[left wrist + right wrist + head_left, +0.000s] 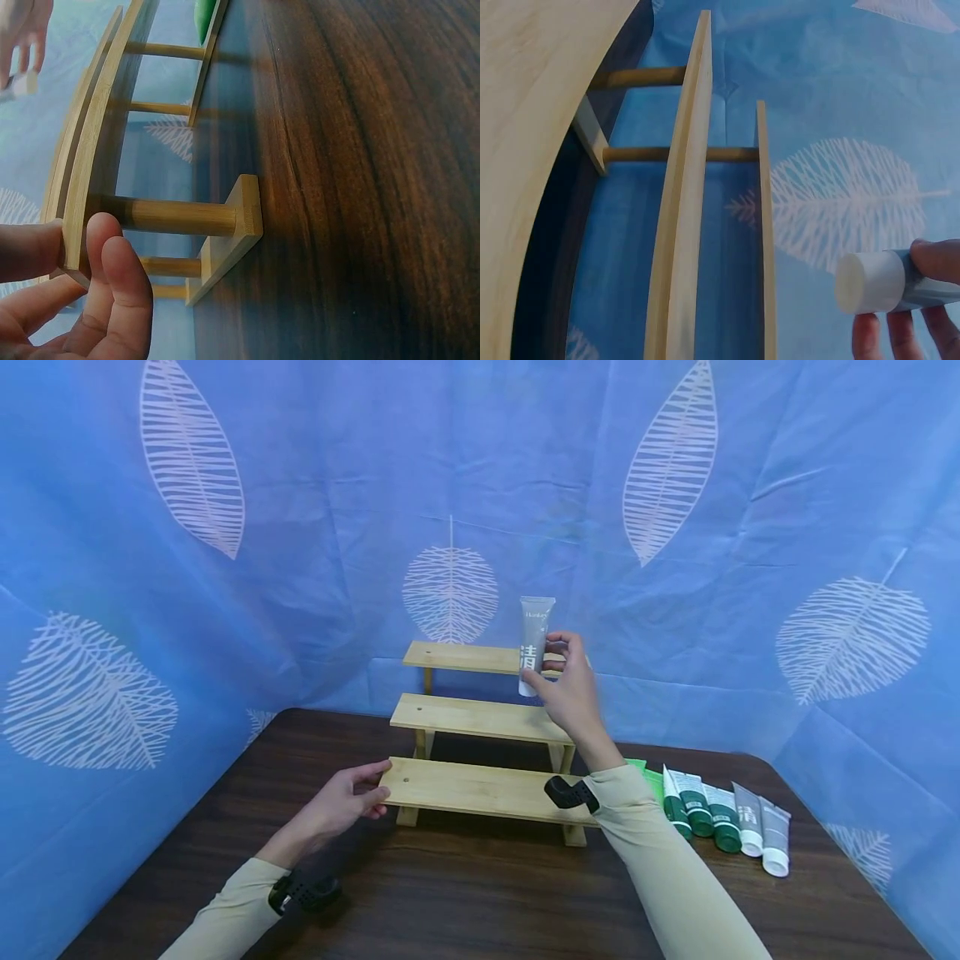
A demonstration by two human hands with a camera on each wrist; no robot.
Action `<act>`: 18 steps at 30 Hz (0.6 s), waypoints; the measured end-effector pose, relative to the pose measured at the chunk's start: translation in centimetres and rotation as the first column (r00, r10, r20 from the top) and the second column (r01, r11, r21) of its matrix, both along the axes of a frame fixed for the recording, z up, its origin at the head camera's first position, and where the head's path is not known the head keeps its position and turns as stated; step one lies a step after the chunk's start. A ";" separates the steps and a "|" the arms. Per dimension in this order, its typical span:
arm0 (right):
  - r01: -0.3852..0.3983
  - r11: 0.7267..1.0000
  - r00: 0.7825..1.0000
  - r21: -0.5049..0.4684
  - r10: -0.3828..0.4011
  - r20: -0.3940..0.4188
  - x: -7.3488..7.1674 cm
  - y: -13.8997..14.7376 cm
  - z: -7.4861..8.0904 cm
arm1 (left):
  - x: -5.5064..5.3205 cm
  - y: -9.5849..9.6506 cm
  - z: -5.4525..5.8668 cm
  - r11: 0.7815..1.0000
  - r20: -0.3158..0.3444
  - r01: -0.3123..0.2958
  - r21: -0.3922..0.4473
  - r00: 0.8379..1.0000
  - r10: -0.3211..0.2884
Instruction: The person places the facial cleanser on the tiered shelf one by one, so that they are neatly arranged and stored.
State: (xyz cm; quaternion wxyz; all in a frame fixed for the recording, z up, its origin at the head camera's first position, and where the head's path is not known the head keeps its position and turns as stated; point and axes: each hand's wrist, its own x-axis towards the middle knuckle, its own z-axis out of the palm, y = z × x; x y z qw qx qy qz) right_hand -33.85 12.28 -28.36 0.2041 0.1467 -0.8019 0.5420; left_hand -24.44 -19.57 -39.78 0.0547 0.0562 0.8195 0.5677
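Note:
A three-tier wooden shelf (pixel 480 788) stands on the dark table. My left hand (pixel 347 797) pinches the left end of its lowest board; in the left wrist view the thumb lies on one face and curled fingers (pixel 124 277) on the other. My right hand (pixel 572 689) holds a grey squeeze tube (pixel 534 639) upright, white cap down, in front of the top board's right part. In the right wrist view the tube's white cap (pixel 870 283) shows between thumb and fingers, apart from the boards.
Several more tubes lie in a row right of the shelf: green-and-white tubes (pixel 697 814), grey tubes (pixel 776 835) and bright green ones (pixel 651 781) partly behind my right sleeve. A blue cloth (pixel 330 568) with white leaf prints hangs behind the wooden table (pixel 450 893).

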 end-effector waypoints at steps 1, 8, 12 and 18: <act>0.002 1.000 1.000 -0.005 -0.002 -0.003 -0.3 -0.5 0.1 | 0.0 0.0 0.0 1.000 -0.002 -0.001 0.000 1.000 0.001; -0.005 0.998 1.000 -0.061 0.006 0.012 -3.0 -3.7 -0.3 | -0.3 0.1 -0.2 1.000 -0.001 -0.018 0.002 1.000 0.018; -0.013 0.995 1.000 -0.104 0.014 0.016 -4.3 -5.2 -0.5 | -0.3 0.1 -0.1 1.000 0.011 -0.030 -0.005 0.999 0.030; -0.018 0.991 1.000 -0.134 0.016 -0.018 -5.5 -7.4 0.0 | 0.0 0.0 0.0 1.000 0.009 -0.018 -0.011 1.000 0.019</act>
